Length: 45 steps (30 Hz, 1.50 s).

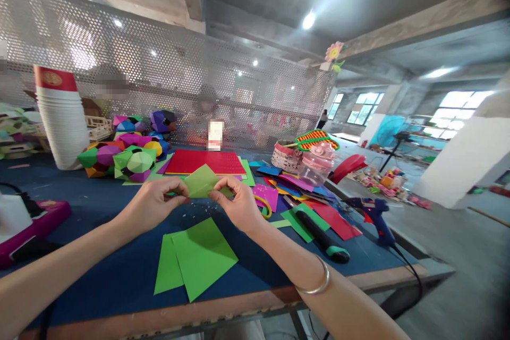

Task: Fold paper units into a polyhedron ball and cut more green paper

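A piece of light green paper (202, 181) is held up over the table between both hands. My left hand (162, 197) pinches its left side with thumb and fingers. On the opposite side my right hand (238, 202) is closed on the paper's right edge. Below the hands, two overlapping green paper sheets (207, 257) lie flat near the table's front. Yellow-handled scissors (264, 207) rest just beyond my right hand, partly covered by it. Behind the held paper is a stack of red card (209, 163) with other colours under it.
At right lie a black-and-green utility knife (319, 235), coloured paper scraps (330, 218) and a blue glue gun (374, 218) with its cord. A pink clear bottle (316, 164) stands behind. At left are stacked paper cups (64, 122), faceted paper balls (133, 162) and a purple power strip (35, 231).
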Tool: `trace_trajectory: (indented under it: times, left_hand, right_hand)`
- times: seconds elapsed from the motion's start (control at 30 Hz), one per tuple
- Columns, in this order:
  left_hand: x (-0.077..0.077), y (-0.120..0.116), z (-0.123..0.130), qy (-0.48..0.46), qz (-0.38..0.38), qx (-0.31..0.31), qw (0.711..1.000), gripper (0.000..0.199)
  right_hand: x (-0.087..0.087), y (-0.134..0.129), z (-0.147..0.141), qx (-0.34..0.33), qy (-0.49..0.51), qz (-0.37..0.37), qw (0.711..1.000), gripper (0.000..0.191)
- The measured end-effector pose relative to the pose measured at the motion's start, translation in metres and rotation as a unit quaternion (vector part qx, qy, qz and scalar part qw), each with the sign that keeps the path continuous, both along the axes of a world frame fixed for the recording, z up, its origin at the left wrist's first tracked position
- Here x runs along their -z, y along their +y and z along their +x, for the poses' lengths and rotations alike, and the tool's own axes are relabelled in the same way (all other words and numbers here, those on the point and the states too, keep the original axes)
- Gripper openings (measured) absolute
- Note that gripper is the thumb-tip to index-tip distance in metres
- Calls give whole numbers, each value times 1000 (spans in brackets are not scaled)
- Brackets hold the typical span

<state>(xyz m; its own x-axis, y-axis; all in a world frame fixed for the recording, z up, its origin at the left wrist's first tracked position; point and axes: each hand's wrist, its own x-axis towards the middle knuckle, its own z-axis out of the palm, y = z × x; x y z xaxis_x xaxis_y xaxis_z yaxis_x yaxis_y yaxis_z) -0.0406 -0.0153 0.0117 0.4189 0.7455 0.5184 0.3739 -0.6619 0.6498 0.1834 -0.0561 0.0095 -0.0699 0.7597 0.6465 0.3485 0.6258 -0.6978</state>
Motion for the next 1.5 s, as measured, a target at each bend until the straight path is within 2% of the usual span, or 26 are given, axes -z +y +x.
trace_trajectory:
  times: [0.1,0.23,0.33,0.47,0.6,0.73,0.87,0.97,1.07,1.13,1.23,1.33,1.4,1.47,1.5]
  left_hand:
    - [0,0,0,-26,-7,7,1000,15]
    - [0,-1,0,-30,9,22,999,24]
    - [0,1,-2,13,79,11,997,22]
    - [-4,1,-6,69,183,7,981,17]
    - [-9,0,-7,84,198,5,977,19]
    - [-14,6,-8,53,134,14,990,20]
    - [-21,13,-10,-15,35,55,998,23]
    - [-28,9,-12,-30,-8,97,995,25]
    - [-31,1,-13,-60,-46,109,991,29]
    - [-32,-1,-15,-125,-100,103,982,30]
    - [-39,5,-23,-235,-187,104,948,34]
    - [-51,14,-35,-291,-189,93,933,38]
    - [-52,8,-41,-242,-187,120,945,39]
    - [-41,-17,-42,-94,-215,208,950,43]
    - [-31,-35,-42,8,-241,277,930,48]
  right_hand:
    - [1,0,3,-14,-54,48,997,8]
    - [3,1,6,-2,-110,95,989,11]
    - [3,1,7,1,-110,114,987,13]
    - [2,1,7,4,-83,100,991,11]
    - [2,1,9,2,-124,112,986,10]
    - [1,3,16,11,-181,157,971,17]
    - [-5,9,28,46,-182,170,967,19]
    - [-8,15,35,58,-164,169,970,14]
    - [-9,18,37,48,-172,172,969,12]
    - [-9,18,38,40,-181,171,968,13]
    - [-10,19,39,38,-185,165,968,13]
    - [-11,22,44,51,-161,141,975,12]
    - [-12,24,47,69,-141,126,980,11]
    - [-13,25,48,82,-133,118,981,9]
    - [-13,25,49,85,-133,115,981,8]
